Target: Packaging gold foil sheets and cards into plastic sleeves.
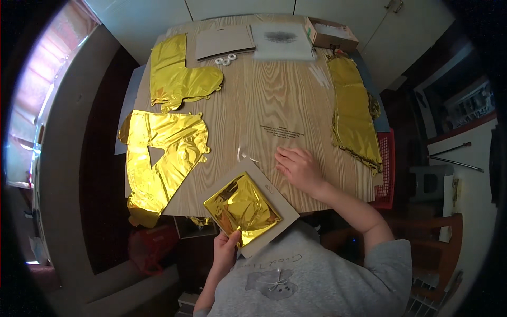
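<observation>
My left hand (226, 249) is closed on the lower corner of a folded gold foil balloon (244, 203), thumb on top of the foil. Beneath the foil lies a grey cardboard sheet (277, 198), tilted over the table's near edge against my shirt. My right hand (299, 170) rests on a clear plastic bag (282, 129) with small dark print, its fingers stretched out side by side. The bag lies flat on the wooden tabletop, its outline hard to make out. A thin whitish strip (244, 155) stands up by the card's upper corner.
Two flat gold foil balloons (185, 74) (177, 164) lie along the left side. More gold foil balloons (353, 105) are stacked at the right. Cardboard sheets (222, 43), white rings (226, 61), plastic bags (282, 45) and a small carton (332, 36) line the far edge. A red basket (387, 169) stands beyond the right edge.
</observation>
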A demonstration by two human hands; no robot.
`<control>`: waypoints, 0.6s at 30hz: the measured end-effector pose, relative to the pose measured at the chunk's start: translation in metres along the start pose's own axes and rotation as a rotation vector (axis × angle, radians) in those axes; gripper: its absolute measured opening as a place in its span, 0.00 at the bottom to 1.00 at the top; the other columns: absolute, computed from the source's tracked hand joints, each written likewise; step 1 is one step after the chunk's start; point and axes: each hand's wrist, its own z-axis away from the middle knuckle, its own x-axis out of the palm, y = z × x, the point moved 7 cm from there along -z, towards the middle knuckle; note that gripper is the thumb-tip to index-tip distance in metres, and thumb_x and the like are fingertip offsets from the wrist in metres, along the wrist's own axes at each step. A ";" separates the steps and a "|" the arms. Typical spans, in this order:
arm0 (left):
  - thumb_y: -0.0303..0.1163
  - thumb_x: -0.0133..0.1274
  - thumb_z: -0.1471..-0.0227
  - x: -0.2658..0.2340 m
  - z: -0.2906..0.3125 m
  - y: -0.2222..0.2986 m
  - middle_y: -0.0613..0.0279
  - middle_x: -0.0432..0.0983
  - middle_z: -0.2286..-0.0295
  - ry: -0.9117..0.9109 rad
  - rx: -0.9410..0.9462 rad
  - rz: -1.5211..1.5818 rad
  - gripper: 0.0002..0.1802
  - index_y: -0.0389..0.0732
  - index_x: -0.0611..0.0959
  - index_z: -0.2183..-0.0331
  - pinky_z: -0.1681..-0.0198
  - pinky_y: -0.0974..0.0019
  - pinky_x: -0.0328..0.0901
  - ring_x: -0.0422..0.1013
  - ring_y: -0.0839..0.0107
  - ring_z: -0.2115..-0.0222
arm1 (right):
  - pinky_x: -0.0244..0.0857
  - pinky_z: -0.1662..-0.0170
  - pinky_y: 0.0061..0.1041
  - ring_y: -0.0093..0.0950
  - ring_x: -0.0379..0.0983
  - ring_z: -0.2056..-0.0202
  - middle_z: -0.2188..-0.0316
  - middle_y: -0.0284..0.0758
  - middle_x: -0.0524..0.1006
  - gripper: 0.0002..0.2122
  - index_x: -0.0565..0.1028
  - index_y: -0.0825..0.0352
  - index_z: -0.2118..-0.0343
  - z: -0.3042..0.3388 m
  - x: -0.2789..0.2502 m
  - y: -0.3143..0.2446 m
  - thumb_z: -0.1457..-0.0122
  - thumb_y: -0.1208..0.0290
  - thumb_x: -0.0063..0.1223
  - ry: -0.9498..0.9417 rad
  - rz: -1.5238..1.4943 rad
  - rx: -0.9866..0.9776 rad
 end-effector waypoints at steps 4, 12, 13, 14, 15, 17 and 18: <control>0.26 0.50 0.43 -0.008 0.000 -0.003 0.61 0.78 0.62 -0.004 -0.024 -0.045 0.12 0.33 0.77 0.57 0.58 0.72 0.65 0.72 0.77 0.63 | 0.66 0.54 0.30 0.33 0.71 0.59 0.60 0.34 0.78 0.11 0.80 0.65 0.65 -0.003 0.001 0.016 0.51 0.68 0.61 -0.036 -0.243 0.142; 0.26 0.50 0.43 -0.007 0.003 0.002 0.61 0.78 0.62 0.014 -0.029 -0.060 0.11 0.33 0.79 0.59 0.58 0.71 0.65 0.72 0.77 0.64 | 0.67 0.59 0.30 0.34 0.72 0.64 0.69 0.36 0.77 0.05 0.80 0.65 0.69 -0.008 -0.002 0.025 0.47 0.72 0.56 -0.110 -0.304 0.174; 0.26 0.50 0.43 -0.006 0.004 0.003 0.61 0.78 0.63 0.014 -0.042 -0.059 0.11 0.33 0.79 0.59 0.58 0.71 0.65 0.72 0.77 0.64 | 0.68 0.61 0.30 0.35 0.72 0.64 0.70 0.36 0.76 0.05 0.80 0.65 0.69 -0.008 -0.001 0.025 0.47 0.72 0.55 -0.110 -0.292 0.204; 0.26 0.50 0.43 -0.005 0.005 0.004 0.61 0.78 0.63 0.014 -0.056 -0.058 0.11 0.33 0.79 0.59 0.58 0.71 0.65 0.72 0.76 0.64 | 0.68 0.62 0.30 0.35 0.72 0.65 0.71 0.36 0.75 0.05 0.79 0.66 0.70 -0.008 -0.001 0.024 0.46 0.71 0.55 -0.100 -0.289 0.199; 0.25 0.50 0.44 -0.002 0.006 0.006 0.63 0.78 0.65 0.022 -0.072 -0.039 0.09 0.34 0.79 0.61 0.62 0.71 0.65 0.71 0.77 0.67 | 0.68 0.63 0.30 0.35 0.72 0.66 0.72 0.36 0.75 0.05 0.78 0.66 0.70 -0.009 -0.001 0.022 0.46 0.71 0.55 -0.091 -0.286 0.192; 0.24 0.50 0.44 0.004 0.008 0.009 0.67 0.77 0.71 0.037 -0.104 -0.003 0.05 0.37 0.79 0.64 0.69 0.72 0.64 0.69 0.78 0.74 | 0.69 0.64 0.31 0.36 0.72 0.66 0.72 0.36 0.74 0.05 0.77 0.66 0.70 -0.009 -0.002 0.018 0.46 0.71 0.55 -0.071 -0.240 0.157; 0.24 0.50 0.44 0.003 0.007 0.006 0.65 0.77 0.69 0.014 -0.122 0.005 0.07 0.36 0.79 0.63 0.66 0.72 0.65 0.70 0.77 0.71 | 0.69 0.64 0.31 0.36 0.73 0.66 0.72 0.35 0.74 0.05 0.77 0.65 0.71 -0.008 -0.001 0.015 0.46 0.71 0.55 -0.059 -0.200 0.129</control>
